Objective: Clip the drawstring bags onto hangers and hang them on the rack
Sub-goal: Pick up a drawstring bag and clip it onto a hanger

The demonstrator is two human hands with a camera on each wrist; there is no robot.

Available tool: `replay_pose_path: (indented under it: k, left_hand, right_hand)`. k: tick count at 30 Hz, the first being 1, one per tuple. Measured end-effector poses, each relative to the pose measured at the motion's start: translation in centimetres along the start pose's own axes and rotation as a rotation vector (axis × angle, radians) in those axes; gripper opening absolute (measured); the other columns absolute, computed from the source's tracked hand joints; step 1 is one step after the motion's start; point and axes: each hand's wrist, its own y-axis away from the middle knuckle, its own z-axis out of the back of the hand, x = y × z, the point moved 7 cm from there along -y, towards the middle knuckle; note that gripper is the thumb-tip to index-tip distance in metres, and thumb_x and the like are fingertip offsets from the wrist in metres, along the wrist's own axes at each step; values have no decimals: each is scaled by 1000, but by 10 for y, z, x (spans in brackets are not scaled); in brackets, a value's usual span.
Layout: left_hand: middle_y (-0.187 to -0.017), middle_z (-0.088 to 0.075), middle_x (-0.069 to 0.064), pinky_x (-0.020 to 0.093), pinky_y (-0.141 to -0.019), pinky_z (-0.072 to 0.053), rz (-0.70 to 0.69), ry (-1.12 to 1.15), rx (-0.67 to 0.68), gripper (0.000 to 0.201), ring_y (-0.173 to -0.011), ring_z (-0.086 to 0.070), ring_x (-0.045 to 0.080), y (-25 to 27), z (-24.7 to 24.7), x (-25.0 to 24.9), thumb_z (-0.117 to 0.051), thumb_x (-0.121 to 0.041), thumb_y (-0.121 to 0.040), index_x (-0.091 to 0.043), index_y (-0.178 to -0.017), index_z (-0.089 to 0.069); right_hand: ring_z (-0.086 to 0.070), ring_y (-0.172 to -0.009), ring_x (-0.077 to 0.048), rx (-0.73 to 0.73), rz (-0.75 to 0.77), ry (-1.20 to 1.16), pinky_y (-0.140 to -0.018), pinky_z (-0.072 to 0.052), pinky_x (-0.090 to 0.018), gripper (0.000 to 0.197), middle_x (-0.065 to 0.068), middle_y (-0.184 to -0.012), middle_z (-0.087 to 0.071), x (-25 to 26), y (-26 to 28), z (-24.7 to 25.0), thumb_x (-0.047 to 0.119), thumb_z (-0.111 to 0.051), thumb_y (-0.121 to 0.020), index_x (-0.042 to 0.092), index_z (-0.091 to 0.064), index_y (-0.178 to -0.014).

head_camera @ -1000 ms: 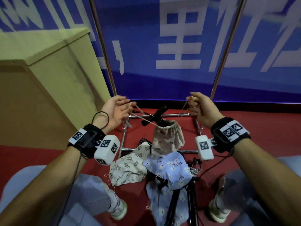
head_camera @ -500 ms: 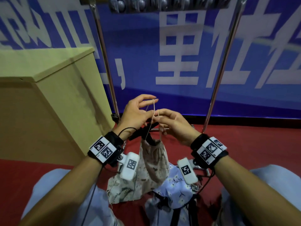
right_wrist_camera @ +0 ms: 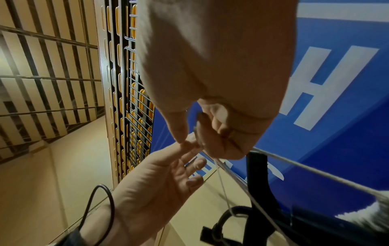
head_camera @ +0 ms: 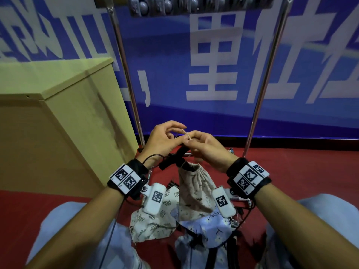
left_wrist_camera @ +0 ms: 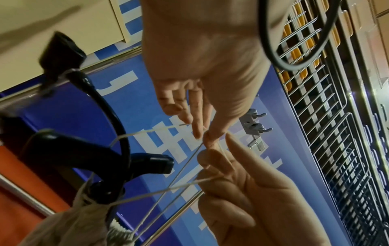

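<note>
A beige floral drawstring bag (head_camera: pixel 196 189) hangs by its gathered mouth from a black hanger (head_camera: pixel 174 158) in front of me. Its thin cream drawstring (head_camera: pixel 186 133) runs up to both hands, which meet just above the hanger. My left hand (head_camera: pixel 165 138) pinches the drawstring (left_wrist_camera: pixel 147 133) between thumb and forefinger, its other fingers spread. My right hand (head_camera: pixel 202 146) has its fingers curled round the drawstring (right_wrist_camera: pixel 315 173) and touches the left fingertips. The black hanger (left_wrist_camera: pixel 118 166) and the bag (left_wrist_camera: pixel 69 223) show low in the left wrist view.
Two chrome rack poles (head_camera: pixel 126 74) (head_camera: pixel 266 74) rise to a top bar with hooks (head_camera: pixel 194 4). A leaf-print bag (head_camera: pixel 153 224) and a light blue floral bag (head_camera: pixel 209 230) lie below my wrists on the red floor. A wooden cabinet (head_camera: pixel 58 123) stands at the left.
A second ago my hands were wide apart, pulling the string ends sideways. They have come together above the hanger and now work the string between their fingertips.
</note>
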Motion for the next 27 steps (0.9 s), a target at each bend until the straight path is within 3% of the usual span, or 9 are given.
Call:
replay_pose_path:
  k: [4,7,9,13,15,17,20,24,27]
  left_hand:
    - [-96,-66,-4,24,-64,-45,-31,-89,89,22,-65,-47,17,-5,-4,0,-75,-26,-88,-28,-110,-74]
    - [-118,-67,-3,17,-88,-48,-64,-142,202,23,-98,-64,7,-4,-17,2,-62,-21,-98,-20,-120,-70]
    - [-116,-71,-2,17,-92,-47,-41,-142,262,24,-107,-65,5,-2,-27,6,-53,-21,-104,-13,-120,-69]
    - [-96,-74,-4,23,-85,-50,-21,-98,287,28,-92,-69,10,-2,-31,6,-48,-26,-106,-7,-107,-68]
    - [-74,-68,-13,14,-70,-45,-13,-73,295,29,-68,-61,-1,-2,-31,0,-47,-21,-107,-1,-92,-63]
    - [-64,-58,-10,14,-63,-40,10,-44,300,33,-55,-52,-3,-4,-32,-1,-47,-20,-106,1,-84,-57]
    - [-59,-42,-2,24,-66,-40,40,55,306,32,-54,-47,7,-4,-32,-4,-51,-26,-105,-5,-81,-54]
    - [-66,-45,10,28,-58,-28,79,65,264,34,-58,-36,20,-10,-18,-9,-66,-39,-94,-9,-78,-65]
    - [-67,-53,11,31,-64,-35,76,-19,256,19,-64,-42,23,-23,5,-20,-73,-32,-91,-13,-84,-71]
  right_hand:
    - [-19,-48,-11,8,23,-4,-41,-18,-20,17,-4,-67,-25,4,1,4,23,-47,-107,12,-59,-103]
    - [-17,-50,-13,9,54,24,-43,-16,-22,18,-6,-68,-19,8,3,6,25,-47,-107,12,-58,-100]
    - [-20,-47,-11,-10,71,37,-43,-18,-22,18,-2,-64,-24,12,3,9,24,-48,-107,10,-58,-100]
    - [-34,-45,-8,-63,155,190,-41,-28,-21,24,3,-60,-45,26,6,16,22,-50,-106,3,-63,-98]
    - [-43,-48,-2,-78,230,312,-46,-34,-15,28,-2,-67,-59,37,8,17,20,-51,-106,-3,-65,-98]
    - [-44,-47,0,-57,291,421,-49,-34,-10,31,-5,-68,-64,50,10,17,23,-51,-106,0,-69,-96]
    - [-34,-45,-5,-10,262,474,-45,-28,-17,27,11,-54,-50,60,11,23,29,-54,-104,10,-73,-100]
    - [-23,-49,-17,186,57,372,-47,-20,-32,23,-3,-59,-31,52,11,30,26,-57,-103,16,-66,-121]
    - [-35,-48,-13,148,56,528,-46,-30,-26,17,2,-58,-45,64,1,36,24,-58,-103,9,-65,-106]
